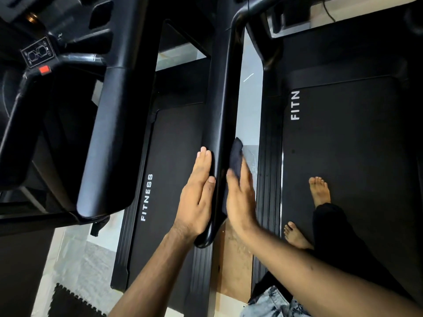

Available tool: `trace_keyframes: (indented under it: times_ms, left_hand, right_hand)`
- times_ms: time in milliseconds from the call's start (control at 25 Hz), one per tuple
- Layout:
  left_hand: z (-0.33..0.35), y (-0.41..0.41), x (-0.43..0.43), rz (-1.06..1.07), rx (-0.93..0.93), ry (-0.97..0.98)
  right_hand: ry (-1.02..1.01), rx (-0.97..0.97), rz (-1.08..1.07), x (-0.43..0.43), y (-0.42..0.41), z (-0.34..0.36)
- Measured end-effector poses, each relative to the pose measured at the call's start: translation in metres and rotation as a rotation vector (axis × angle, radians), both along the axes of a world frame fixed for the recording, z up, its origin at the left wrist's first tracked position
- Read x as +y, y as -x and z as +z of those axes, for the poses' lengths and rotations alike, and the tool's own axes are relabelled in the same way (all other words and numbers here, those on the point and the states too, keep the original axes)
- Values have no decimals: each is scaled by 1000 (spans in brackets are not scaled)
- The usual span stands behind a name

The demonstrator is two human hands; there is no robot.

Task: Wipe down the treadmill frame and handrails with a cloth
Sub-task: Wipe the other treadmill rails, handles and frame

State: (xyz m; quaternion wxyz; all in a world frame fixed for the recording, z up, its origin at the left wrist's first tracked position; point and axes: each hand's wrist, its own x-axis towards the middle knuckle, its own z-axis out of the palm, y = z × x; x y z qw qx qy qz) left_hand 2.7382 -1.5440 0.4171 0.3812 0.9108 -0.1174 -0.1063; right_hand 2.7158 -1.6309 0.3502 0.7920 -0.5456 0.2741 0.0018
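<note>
A long black treadmill handrail [223,106] runs from the top centre down to a rounded end near the middle. My left hand [196,197] lies flat against its left side with the fingers straight, holding nothing. My right hand [241,200] presses a dark cloth [235,156] against the rail's right side; the hand is slightly blurred. The cloth shows above my fingers and below my palm. A second, wider black handrail [114,133] of the same treadmill hangs to the left.
Below lie two treadmill belts: one marked FITNESS [174,179] on the left, and another [343,145] on the right where my bare feet [319,191] stand. A console with a red button [44,69] sits top left. Tiled floor [248,110] shows between the machines.
</note>
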Motion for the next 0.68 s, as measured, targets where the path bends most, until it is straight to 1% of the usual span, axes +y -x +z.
trace_keyframes:
  times_ms: [80,120,160,200,240,280,320,360,400,440,480,560,600,640,680]
  left_hand:
    - [1,8,1,-4,-5,26]
    - [1,9,4,-16,-4,27]
    - [0,11,6,-27,-10,8]
    - [-1,13,8,-33,-14,-16]
    - [-1,14,8,-31,-13,-36]
    - [0,18,8,-20,-8,-44]
    - [1,22,9,-16,-9,-41]
    - [2,25,9,-17,-12,-32]
    - [2,28,11,-17,-11,-25]
    - [2,30,12,-20,-8,-28]
    - [2,32,13,-22,-11,-37]
    - [3,36,12,-19,-15,-52]
    - [4,38,11,-14,-8,-55]
    - [4,38,10,-10,-9,-48]
    - [4,39,9,-4,-7,-47]
  right_hand:
    - [73,-235,27,20,55,20]
    - [120,-328,3,27,70,16]
    - [111,-372,13,24,68,5]
    - [94,-231,28,13,44,-5]
    - [-5,-77,-15,6,21,-11]
    - [-63,37,2,6,16,-12]
    - [-51,35,-13,11,23,-6]
    - [49,-74,-1,19,48,11]
    - [100,-197,15,32,72,16]
    - [141,-264,-7,39,85,11]
    - [89,-266,5,34,80,2]
    - [-171,8,-23,19,42,-19]
    - [-274,97,-24,19,41,-22]
    - [-283,124,-1,19,48,-12]
    - [-238,106,30,21,61,-2]
